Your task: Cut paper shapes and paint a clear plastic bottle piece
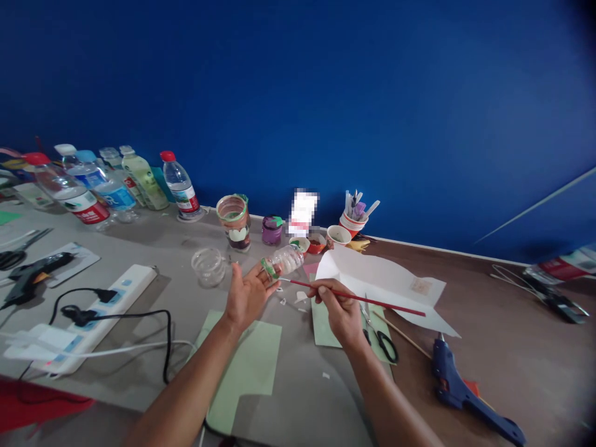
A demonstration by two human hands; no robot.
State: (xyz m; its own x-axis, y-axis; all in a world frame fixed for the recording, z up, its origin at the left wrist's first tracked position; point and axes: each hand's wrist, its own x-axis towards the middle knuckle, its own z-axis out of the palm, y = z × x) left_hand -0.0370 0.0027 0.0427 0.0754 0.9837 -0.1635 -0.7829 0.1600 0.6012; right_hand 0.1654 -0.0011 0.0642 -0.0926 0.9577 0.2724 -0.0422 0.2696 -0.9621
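Observation:
My left hand [249,292] is turned palm up, thumb stretched out, with its fingers around a clear cut plastic bottle [289,259] lying on its side. A band of green paint marks the bottle's near end. Pinched in my right hand [339,304] is a red paintbrush [386,304], its tip close to the left fingertips; whether it touches the bottle I cannot tell. Beyond the hands stand small paint cups [338,236], a purple-and-green painted pot [272,230] and a larger painted container [234,222]. To the left sits a clear plastic ring-shaped piece [208,268].
White paper [372,273], green sheets [254,354] and scissors [384,344] lie nearby. A blue glue gun [465,385] rests at right. Left are a power strip [102,316] with cords, another glue gun [40,273] and several bottles [181,189]. A blue wall [298,93] closes the back.

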